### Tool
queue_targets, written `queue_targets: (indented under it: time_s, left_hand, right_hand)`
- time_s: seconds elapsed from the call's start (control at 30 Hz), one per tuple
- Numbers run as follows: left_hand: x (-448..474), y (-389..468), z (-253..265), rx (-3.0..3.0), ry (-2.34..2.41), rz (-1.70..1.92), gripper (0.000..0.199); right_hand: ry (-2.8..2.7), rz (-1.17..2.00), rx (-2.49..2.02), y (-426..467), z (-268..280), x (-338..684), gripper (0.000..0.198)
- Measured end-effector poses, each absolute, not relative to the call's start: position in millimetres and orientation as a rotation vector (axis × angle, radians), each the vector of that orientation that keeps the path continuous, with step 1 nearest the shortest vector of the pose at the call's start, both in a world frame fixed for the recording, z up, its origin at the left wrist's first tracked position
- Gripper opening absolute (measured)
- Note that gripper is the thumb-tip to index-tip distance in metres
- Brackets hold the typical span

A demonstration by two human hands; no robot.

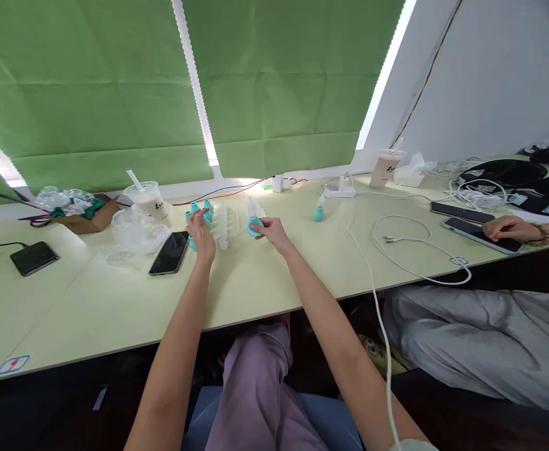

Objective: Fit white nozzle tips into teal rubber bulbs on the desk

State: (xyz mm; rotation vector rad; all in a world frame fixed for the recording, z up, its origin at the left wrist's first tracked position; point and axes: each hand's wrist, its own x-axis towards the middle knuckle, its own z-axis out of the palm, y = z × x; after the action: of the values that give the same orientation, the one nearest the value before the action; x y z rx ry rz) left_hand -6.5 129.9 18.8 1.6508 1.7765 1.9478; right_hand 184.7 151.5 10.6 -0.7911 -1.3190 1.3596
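My right hand [274, 232] is closed on a teal bulb syringe [255, 227] with a clear pointed nozzle, held upright above the table. My left hand [201, 237] is over a group of teal rubber bulbs [207, 207], its fingers apart and bent; it partly covers them, and whether it touches one I cannot tell. Between the hands lies a row of clear plastic nozzles [223, 228], with small thin clear parts [238, 219] beside it. More clear pieces [260, 210] sit behind the held bulb. Farther right, another teal bulb syringe [319, 212] with its nozzle stands on the table.
A dark phone [169, 253], a plastic bag [138, 230], a drink cup [148, 199] and a cardboard box [89, 219] are at left. Rightward are a power strip [340, 190], white cable [368, 263], another cup [387, 168] and a co-worker's hand [511, 228] on a phone [483, 235].
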Motion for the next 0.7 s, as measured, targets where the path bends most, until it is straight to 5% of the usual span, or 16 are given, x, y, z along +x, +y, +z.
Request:
queue_targets:
  time_s: [0.7]
  left_hand:
    - [-30.5, 133.3, 12.9, 1.602, 1.852, 2.092, 0.055]
  right_hand:
    - [-1.522, 1.311, -0.803, 146.9, 10.1, 189.0, 0.039]
